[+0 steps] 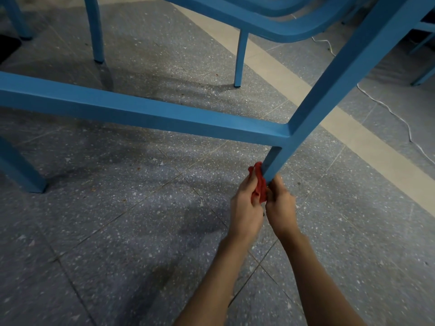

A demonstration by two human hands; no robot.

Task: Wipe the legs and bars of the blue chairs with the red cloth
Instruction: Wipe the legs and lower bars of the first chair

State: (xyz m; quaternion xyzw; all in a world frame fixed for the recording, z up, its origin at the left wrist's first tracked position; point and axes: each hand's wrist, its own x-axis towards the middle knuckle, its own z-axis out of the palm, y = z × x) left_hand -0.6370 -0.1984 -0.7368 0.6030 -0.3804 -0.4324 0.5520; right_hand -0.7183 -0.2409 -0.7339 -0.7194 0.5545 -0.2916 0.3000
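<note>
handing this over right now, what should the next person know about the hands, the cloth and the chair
Left hand: grips the red cloth, pressed against the foot of the near chair leg.
Right hand: curled round the same cloth on the leg's other side.
Things: the leg meets the long cross bar just above the hands; more blue legs stand behind.
Done: wiping is at this leg's bottom end; nothing shows which parts are already clean.
Left: probably the cross bar and the other legs, then the other chairs.
</note>
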